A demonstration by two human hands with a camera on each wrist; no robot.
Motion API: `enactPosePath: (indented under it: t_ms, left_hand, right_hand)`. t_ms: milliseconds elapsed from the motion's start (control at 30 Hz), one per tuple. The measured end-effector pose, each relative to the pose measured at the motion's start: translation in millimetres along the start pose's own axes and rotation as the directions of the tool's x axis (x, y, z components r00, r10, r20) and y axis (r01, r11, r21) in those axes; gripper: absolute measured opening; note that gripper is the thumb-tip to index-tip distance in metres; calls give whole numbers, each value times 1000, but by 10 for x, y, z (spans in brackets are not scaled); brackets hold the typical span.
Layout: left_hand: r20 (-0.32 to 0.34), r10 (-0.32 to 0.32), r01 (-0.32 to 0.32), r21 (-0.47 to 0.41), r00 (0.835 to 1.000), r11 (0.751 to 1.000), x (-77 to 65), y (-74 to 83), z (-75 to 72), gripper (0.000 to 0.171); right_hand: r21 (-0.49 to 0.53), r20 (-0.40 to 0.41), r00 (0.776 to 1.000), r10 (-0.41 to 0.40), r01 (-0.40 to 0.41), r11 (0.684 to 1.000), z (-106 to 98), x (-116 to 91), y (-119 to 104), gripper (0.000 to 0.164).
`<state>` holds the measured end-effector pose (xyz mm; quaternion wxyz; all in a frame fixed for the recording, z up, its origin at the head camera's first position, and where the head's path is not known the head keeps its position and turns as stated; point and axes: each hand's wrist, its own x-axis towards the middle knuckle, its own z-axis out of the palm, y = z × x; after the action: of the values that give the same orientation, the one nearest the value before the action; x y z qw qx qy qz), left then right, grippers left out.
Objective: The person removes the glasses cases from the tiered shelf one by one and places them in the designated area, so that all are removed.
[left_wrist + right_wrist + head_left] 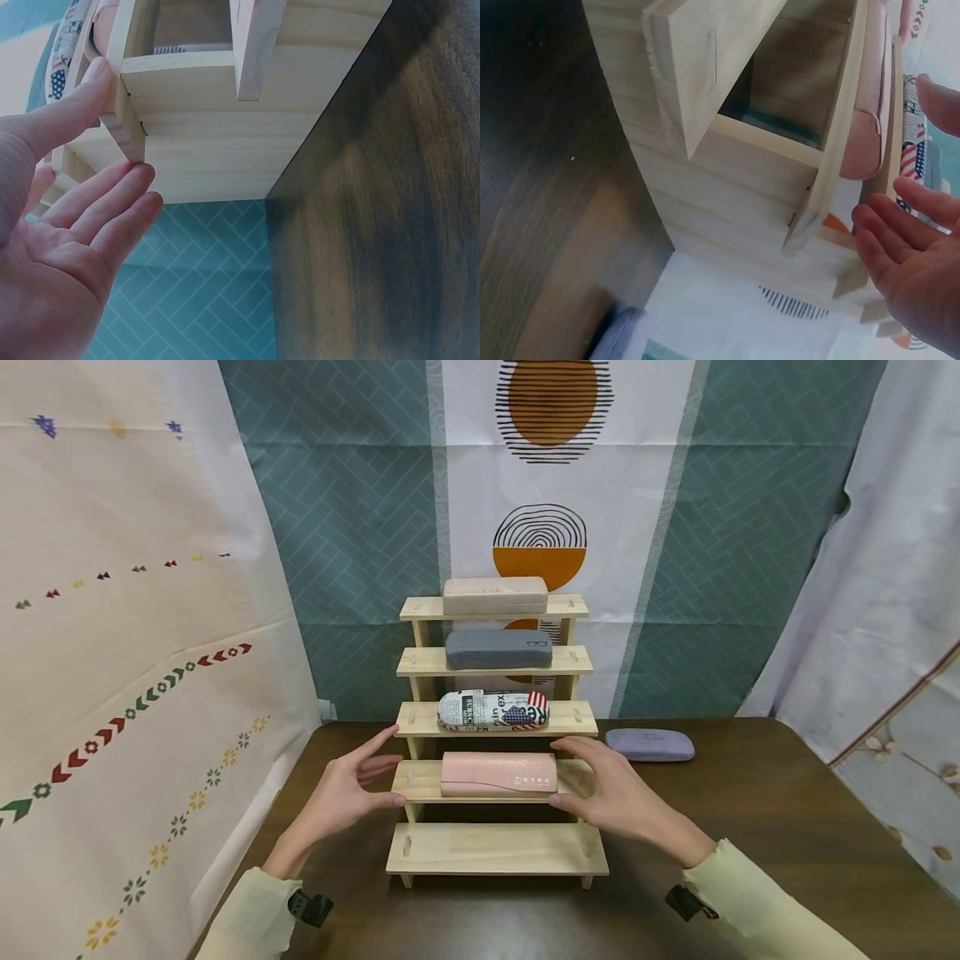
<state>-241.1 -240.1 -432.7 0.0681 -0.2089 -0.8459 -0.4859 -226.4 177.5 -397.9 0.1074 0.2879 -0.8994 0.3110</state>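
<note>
A pink glasses case lies on the second-lowest step of a stepped wooden stand. My left hand is at that step's left end, thumb and fingers spread, the thumb tip at the board's edge in the left wrist view. Beside the case's right end is my right hand, its fingers extended and its thumb by the case's lower corner. In the right wrist view these fingers stand near the boards and grip nothing. Above the pink case sits a newspaper-and-flag print case.
Higher steps carry a blue-grey case and, on top, a beige case. A lavender case lies on the dark wooden table to the stand's right. Patterned cloth hangs behind and at both sides.
</note>
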Motion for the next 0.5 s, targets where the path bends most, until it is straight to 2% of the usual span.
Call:
enactPosePath:
  t_ms: [500]
  left_hand:
    - [1,-11,11,-16,1000,1000,6,13,1,105]
  right_hand:
    - [22,15,998,-54,53,998,183,190,-1,66]
